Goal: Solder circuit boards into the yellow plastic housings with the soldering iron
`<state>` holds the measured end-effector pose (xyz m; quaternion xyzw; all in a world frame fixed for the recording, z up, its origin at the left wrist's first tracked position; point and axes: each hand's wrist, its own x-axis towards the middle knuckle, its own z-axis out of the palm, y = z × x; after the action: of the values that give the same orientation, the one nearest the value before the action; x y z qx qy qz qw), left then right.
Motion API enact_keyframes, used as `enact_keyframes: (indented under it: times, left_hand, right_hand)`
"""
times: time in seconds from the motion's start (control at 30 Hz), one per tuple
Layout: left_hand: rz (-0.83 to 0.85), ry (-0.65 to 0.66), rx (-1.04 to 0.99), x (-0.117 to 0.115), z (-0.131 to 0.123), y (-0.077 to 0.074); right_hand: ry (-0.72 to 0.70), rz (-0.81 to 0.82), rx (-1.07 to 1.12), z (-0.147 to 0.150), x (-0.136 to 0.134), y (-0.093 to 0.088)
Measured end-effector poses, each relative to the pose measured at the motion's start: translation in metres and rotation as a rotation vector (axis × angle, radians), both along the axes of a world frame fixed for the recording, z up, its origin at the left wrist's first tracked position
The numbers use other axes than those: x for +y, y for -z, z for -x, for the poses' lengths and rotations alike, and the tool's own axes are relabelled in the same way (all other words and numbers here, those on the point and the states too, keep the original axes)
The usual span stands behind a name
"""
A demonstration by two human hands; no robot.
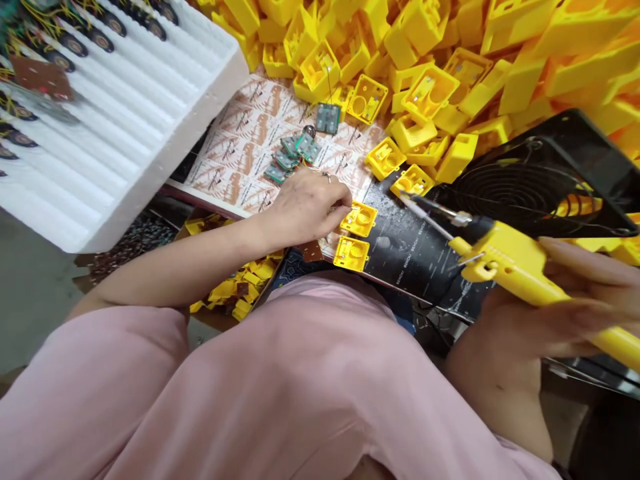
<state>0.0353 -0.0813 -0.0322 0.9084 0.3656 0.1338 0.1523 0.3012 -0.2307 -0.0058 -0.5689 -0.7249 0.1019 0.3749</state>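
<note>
My left hand point(307, 203) rests on the table edge, fingers curled and pinching the corner of a small yellow plastic housing point(359, 219). A second yellow housing point(351, 254) lies just below it. My right hand point(575, 300) grips a yellow soldering iron point(505, 257) whose metal tip point(413, 207) points left toward the housings, a short way from them. Several small green circuit boards point(295, 155) lie on the patterned paper just beyond my left hand.
A big heap of yellow housings point(450, 60) fills the back and right. A black fan point(535, 187) sits at right. A white foam tray point(125, 113) with wired parts stands at left. Yellow scraps point(240, 287) lie below the table edge.
</note>
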Motion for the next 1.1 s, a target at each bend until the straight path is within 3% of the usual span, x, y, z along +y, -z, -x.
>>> enact_keyframes:
  times: [0.17, 0.3, 0.57, 0.77, 0.93, 1.1]
  left_hand:
    - [0.079, -0.078, 0.089, 0.001, -0.008, -0.010]
    - [0.141, -0.093, 0.194, 0.004, -0.013, -0.019]
    - [0.197, -0.090, 0.364, 0.009, -0.024, -0.035]
    - [0.202, -0.093, 0.408, 0.011, -0.029, -0.040]
    - [0.198, -0.092, 0.424, 0.011, -0.029, -0.040]
    - [0.205, -0.102, 0.494, 0.011, -0.032, -0.045]
  right_hand:
    - [0.039, -0.030, 0.094, 0.011, 0.000, 0.000]
    - [-0.011, -0.189, 0.141, 0.016, -0.003, 0.005]
    - [-0.097, -0.258, -0.042, 0.021, 0.010, 0.004]
    - [-0.223, -0.249, -0.142, 0.019, 0.015, -0.006]
    - [-0.091, -0.207, -0.058, 0.008, 0.003, -0.013]
    - [-0.075, -0.186, 0.004, 0.007, 0.000, -0.007]
